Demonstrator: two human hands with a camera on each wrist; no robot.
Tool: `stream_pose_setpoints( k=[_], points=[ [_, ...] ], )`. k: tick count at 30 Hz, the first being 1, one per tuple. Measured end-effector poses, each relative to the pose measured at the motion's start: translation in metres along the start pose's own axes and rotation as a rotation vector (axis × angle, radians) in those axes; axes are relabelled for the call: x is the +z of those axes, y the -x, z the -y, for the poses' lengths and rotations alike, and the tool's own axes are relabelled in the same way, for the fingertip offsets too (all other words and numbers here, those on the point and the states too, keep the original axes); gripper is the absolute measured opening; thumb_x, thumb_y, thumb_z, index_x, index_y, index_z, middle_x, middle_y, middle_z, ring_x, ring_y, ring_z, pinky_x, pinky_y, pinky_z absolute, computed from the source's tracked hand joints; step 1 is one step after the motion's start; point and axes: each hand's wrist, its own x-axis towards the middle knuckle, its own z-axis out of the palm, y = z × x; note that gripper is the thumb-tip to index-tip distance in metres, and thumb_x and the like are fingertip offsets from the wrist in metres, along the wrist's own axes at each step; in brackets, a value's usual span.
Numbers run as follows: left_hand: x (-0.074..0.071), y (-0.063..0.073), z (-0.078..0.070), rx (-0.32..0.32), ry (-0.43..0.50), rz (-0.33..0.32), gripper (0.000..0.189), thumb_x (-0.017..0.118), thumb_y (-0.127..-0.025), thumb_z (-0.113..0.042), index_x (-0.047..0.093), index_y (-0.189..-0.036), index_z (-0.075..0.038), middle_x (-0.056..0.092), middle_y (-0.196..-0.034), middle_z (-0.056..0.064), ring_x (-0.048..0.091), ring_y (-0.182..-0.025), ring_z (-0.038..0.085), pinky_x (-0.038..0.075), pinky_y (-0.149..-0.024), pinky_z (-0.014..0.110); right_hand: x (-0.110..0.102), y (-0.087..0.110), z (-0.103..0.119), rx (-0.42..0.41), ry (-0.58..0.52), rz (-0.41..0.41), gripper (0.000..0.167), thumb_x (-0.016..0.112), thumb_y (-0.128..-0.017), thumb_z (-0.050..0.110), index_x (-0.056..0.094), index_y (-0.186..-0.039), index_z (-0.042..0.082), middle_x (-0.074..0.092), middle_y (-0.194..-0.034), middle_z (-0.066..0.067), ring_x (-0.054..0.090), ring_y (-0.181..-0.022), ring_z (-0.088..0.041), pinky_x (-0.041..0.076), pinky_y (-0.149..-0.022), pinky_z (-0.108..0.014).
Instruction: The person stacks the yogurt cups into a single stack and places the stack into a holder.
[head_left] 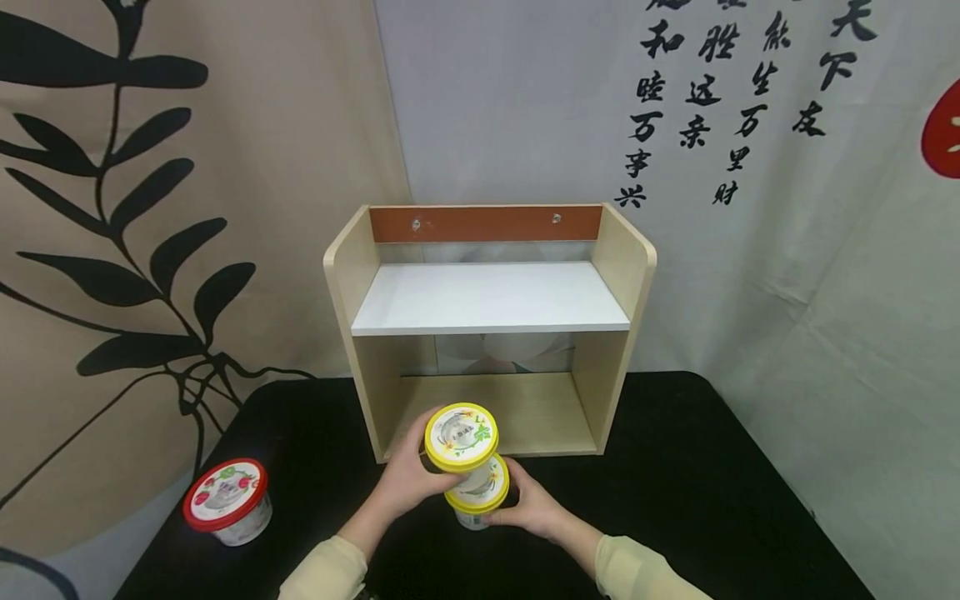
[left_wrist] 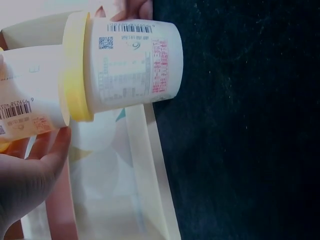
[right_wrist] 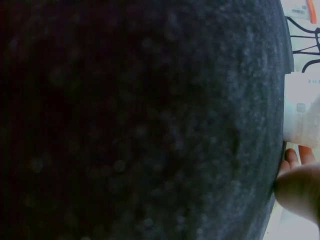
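Two white tubs with yellow lids are stacked in front of the small shelf unit, as the head view shows. My left hand (head_left: 416,471) grips the upper tub (head_left: 461,436) around its side, and in the left wrist view its fingers wrap that tub (left_wrist: 32,90). My right hand (head_left: 534,505) holds the lower tub (head_left: 477,492) near its lid. The upper tub's base meets the lower tub's yellow lid (left_wrist: 77,67). Part of the lower tub (right_wrist: 302,107) and my right hand (right_wrist: 300,185) show at the right wrist view's edge. Whether its base touches the table is unclear.
A tub with a red lid (head_left: 227,500) stands at the table's left side. The shelf unit (head_left: 491,297) has a white upper board, a pale wooden bottom and a brown back rail. It stands at the rear of the black table (head_left: 697,500), before a fabric backdrop.
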Motion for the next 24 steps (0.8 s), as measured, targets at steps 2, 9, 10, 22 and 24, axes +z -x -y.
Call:
stream_pose_setpoints(
  k=[2, 9, 10, 22, 24],
  points=[
    [0.003, -0.001, 0.001, 0.002, 0.002, 0.000, 0.096, 0.089, -0.071, -0.014, 0.035, -0.150, -0.013, 0.047, -0.140, 0.006, 0.045, -0.129, 0.031, 0.036, -0.105, 0.061, 0.000, 0.000, 0.000, 0.002, 0.000, 0.002, 0.079, 0.081, -0.083, 0.016, 0.035, -0.147, 0.011, 0.053, -0.136, -0.005, 0.045, -0.128, -0.033, 0.028, -0.107, -0.067],
    [0.010, -0.002, 0.006, 0.016, 0.017, 0.002, 0.096, 0.089, -0.070, -0.013, 0.036, -0.150, -0.015, 0.050, -0.139, 0.005, 0.047, -0.127, 0.028, 0.041, -0.102, 0.056, 0.001, 0.001, -0.001, -0.008, -0.012, 0.008, 0.083, 0.081, -0.082, 0.014, 0.032, -0.149, 0.010, 0.051, -0.137, -0.007, 0.042, -0.131, -0.036, 0.031, -0.106, -0.066],
    [0.011, -0.003, 0.006, 0.015, 0.014, 0.002, 0.096, 0.089, -0.070, -0.013, 0.036, -0.150, -0.014, 0.050, -0.139, 0.005, 0.048, -0.127, 0.028, 0.041, -0.102, 0.056, 0.001, 0.001, -0.001, -0.010, -0.014, 0.008, 0.084, 0.081, -0.082, 0.014, 0.032, -0.149, 0.009, 0.051, -0.138, -0.008, 0.042, -0.131, -0.036, 0.031, -0.106, -0.065],
    [0.014, -0.003, 0.005, -0.008, 0.016, 0.023, 0.098, 0.089, -0.071, -0.013, 0.032, -0.152, -0.013, 0.048, -0.142, 0.007, 0.045, -0.130, 0.030, 0.039, -0.105, 0.059, 0.001, 0.002, 0.001, -0.007, -0.017, 0.007, 0.086, 0.081, -0.082, 0.015, 0.030, -0.150, 0.008, 0.047, -0.141, -0.011, 0.041, -0.132, -0.038, 0.037, -0.105, -0.061],
    [0.014, -0.003, 0.006, -0.003, 0.015, 0.022, 0.099, 0.089, -0.071, -0.013, 0.032, -0.152, -0.014, 0.047, -0.142, 0.007, 0.045, -0.130, 0.030, 0.038, -0.105, 0.059, 0.001, 0.002, 0.001, -0.006, -0.017, 0.007, 0.086, 0.081, -0.082, 0.015, 0.029, -0.150, 0.008, 0.047, -0.141, -0.012, 0.041, -0.132, -0.038, 0.036, -0.105, -0.061]
  ],
)
